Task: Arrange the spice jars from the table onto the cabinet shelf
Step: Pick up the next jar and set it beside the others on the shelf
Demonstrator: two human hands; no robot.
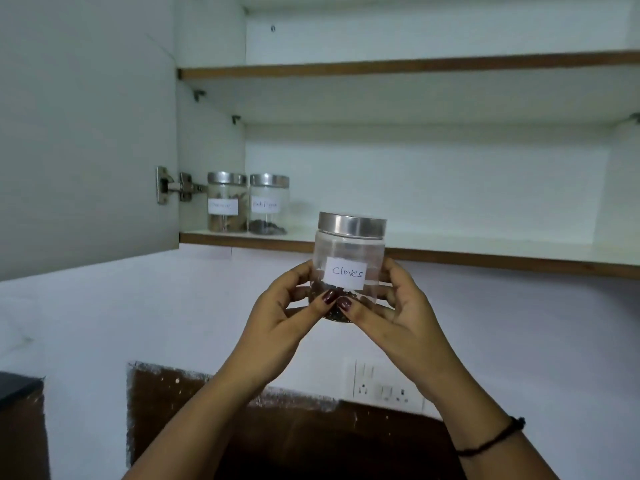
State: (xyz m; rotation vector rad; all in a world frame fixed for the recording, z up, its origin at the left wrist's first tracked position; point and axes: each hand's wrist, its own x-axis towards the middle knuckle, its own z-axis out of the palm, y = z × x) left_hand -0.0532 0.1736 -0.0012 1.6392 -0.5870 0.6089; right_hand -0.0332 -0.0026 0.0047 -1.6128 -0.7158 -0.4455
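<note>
A clear jar with a steel lid and a white label reading "Cloves" (349, 251) is held up in front of the cabinet, just below the bottom shelf (450, 247). My left hand (287, 310) grips its left side and my right hand (388, 310) grips its right side, thumbs meeting on the front near the dark cloves at the bottom. Two other labelled steel-lidded jars stand side by side at the shelf's far left: one (227, 202) with brown sticks, one (268, 204) with dark grains.
The cabinet door (86, 133) hangs open at the left on a metal hinge (176, 185). A higher shelf (398, 65) runs above. A wall socket panel (384, 386) sits below on the white wall, above a dark brown panel (311, 441).
</note>
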